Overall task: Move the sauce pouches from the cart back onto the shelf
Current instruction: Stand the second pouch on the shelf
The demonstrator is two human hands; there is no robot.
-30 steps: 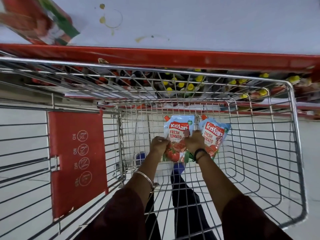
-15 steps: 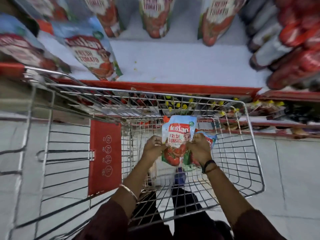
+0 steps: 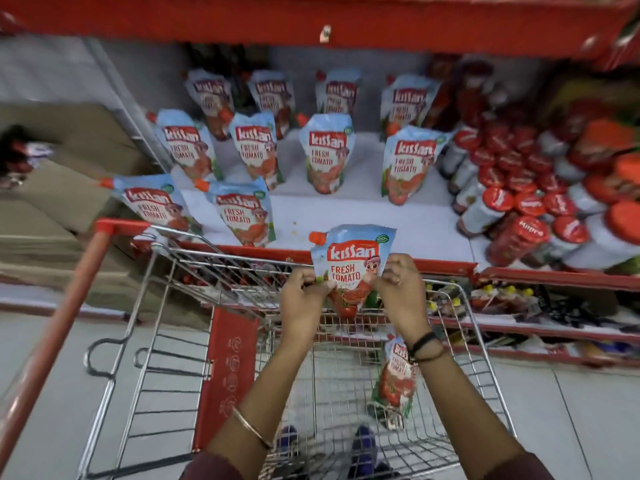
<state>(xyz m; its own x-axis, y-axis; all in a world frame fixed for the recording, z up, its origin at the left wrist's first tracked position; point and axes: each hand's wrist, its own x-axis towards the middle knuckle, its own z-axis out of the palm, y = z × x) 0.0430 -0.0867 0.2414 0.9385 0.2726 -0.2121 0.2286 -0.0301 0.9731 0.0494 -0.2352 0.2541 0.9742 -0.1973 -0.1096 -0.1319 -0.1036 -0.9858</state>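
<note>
A blue and red tomato sauce pouch (image 3: 351, 258) with an orange cap is held upright above the cart's front rim, at the shelf edge. My left hand (image 3: 303, 297) grips its lower left side and my right hand (image 3: 401, 289) grips its lower right side. A second pouch (image 3: 394, 375) lies inside the wire cart (image 3: 159, 341), partly hidden behind my right wrist. The white shelf (image 3: 398, 216) carries several identical pouches (image 3: 325, 157) standing in rows.
Bottles with red lids (image 3: 519, 202) crowd the shelf's right side. A red shelf lip (image 3: 450, 265) runs just beyond the cart. The red cart handle (image 3: 55, 334) slants at left. Another red shelf (image 3: 311, 19) hangs overhead. Lower shelves hold small bottles (image 3: 502, 296).
Both hands lifted one pouch up out of the cart basket to the shelf edge. The other pouch stayed in the cart. The view tilted up toward the shelf.
</note>
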